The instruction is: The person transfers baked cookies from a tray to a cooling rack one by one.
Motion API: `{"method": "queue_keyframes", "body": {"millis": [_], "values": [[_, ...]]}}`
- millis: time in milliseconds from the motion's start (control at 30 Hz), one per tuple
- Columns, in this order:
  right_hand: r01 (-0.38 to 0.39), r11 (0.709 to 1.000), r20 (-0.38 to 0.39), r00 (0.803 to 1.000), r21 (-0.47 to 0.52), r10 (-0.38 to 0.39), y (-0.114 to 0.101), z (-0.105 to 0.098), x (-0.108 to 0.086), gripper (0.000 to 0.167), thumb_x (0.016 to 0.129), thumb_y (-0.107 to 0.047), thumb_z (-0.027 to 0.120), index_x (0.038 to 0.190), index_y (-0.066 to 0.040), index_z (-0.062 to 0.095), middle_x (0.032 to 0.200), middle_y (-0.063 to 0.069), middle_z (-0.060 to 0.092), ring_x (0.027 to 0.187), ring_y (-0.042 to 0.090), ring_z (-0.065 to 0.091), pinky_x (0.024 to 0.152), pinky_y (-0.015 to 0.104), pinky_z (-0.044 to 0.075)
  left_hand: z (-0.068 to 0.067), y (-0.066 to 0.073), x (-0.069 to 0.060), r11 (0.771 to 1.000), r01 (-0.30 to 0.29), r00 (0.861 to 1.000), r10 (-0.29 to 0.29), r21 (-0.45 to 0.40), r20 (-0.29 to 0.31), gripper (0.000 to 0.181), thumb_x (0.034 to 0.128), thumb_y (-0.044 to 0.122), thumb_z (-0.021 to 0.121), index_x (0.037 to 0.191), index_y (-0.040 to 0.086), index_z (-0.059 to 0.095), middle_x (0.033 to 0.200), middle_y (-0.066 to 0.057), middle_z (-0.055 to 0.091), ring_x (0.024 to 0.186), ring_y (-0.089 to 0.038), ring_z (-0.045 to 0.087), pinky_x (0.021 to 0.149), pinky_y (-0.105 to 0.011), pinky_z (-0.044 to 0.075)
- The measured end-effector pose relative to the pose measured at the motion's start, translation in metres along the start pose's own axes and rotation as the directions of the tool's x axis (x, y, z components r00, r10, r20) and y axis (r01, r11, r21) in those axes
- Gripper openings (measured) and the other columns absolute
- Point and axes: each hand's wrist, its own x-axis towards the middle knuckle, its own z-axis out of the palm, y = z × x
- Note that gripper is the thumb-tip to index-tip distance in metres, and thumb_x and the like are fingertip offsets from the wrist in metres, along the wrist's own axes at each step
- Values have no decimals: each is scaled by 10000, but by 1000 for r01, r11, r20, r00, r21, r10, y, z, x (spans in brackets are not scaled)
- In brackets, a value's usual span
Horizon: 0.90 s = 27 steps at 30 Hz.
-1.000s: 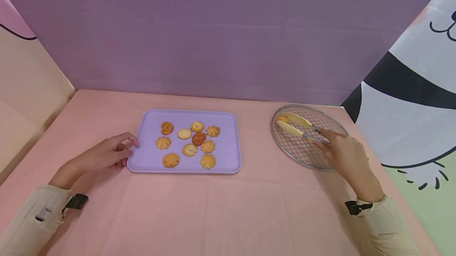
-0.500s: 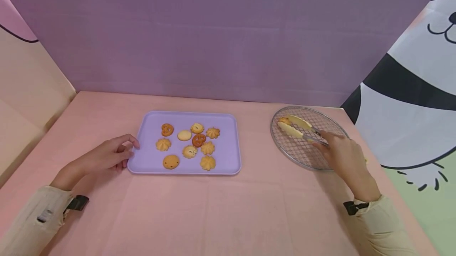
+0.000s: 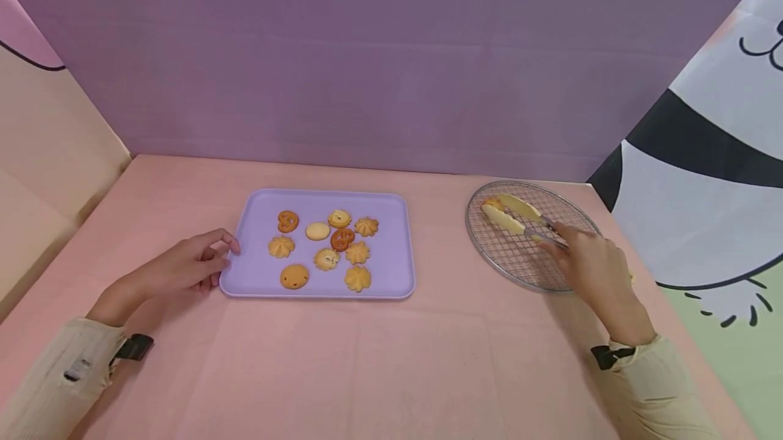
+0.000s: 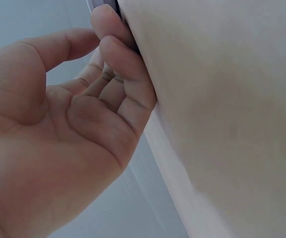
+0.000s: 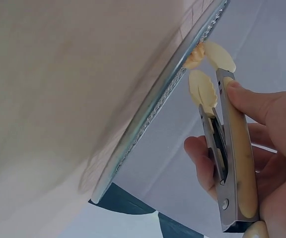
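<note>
At the left, my left hand (image 3: pixel 177 264) holds the left edge of a lilac tray (image 3: pixel 387 256), index fingertip over the rim and thumb beside it. In the left wrist view its fingers are curled, with only a bit of tray showing behind them. My right hand (image 3: pixel 596 270) grips metal tongs with cream tips (image 3: pixel 504 220) over a round wire rack (image 3: pixel 510 263). A golden cookie (image 3: pixel 491 202) lies on the rack between the tong tips, which stand apart in the right wrist view. Thumb and fingers wrap the tong handles (image 5: pixel 240 163).
Several cookies lie on the tray, among them pretzel shapes (image 3: pixel 342 239), a dotted round one (image 3: pixel 295 277) and star-shaped ones (image 3: pixel 357 278). Pink cloth (image 3: pixel 416 358) covers the table. A purple backdrop (image 3: pixel 379 86) rises behind, with a panda-print panel (image 3: pixel 691 222) at right.
The tong tips have shifted slightly right on the rack, and the cookie between them has moved slightly with them. My left hand stays at the tray's edge.
</note>
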Motion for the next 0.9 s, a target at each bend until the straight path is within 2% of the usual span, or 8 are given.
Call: {"method": "queue_keyframes", "body": {"millis": [167,267,500,700,900], "values": [[-16,1000,-12,1000,3,16,1,-3,0,414,826,-203,811,1104,61,654,722,254,651,470,325,556,361,462,398,0,0,0,1000,-9,1000,9,-6,2,225,985,39,538,1201,20,479,692,-77,554,548,-169,527,500,-257,469],[-15,1000,-17,1000,3,15,0,-4,0,441,822,-196,813,1136,71,655,762,282,660,496,360,580,368,474,410,1,0,0,1000,-18,1000,18,-7,3,228,986,40,537,1206,22,479,694,-71,553,550,-168,525,498,-257,464],[16,1000,-17,1000,6,-15,-5,-6,2,449,817,-191,814,1143,70,651,755,265,665,446,247,528,349,383,385,0,-1,-1,1000,-6,1000,6,5,-1,228,986,39,537,1206,27,480,698,-76,551,557,-173,528,506,-261,471],[48,999,-26,999,26,-47,-15,-11,4,413,814,-194,817,1109,47,656,704,199,655,452,221,527,364,362,376,0,-1,-1,1000,-18,1000,18,22,-7,217,985,41,540,1196,29,487,694,-73,554,551,-173,528,501,-262,468],[90,994,-6,996,56,-90,-27,-16,5,416,791,-190,836,1096,22,649,726,141,675,519,212,573,433,395,452,0,0,-1,1000,-13,1000,13,25,-10,210,981,34,536,1186,28,491,686,-76,556,546,-172,532,499,-258,466]]}}
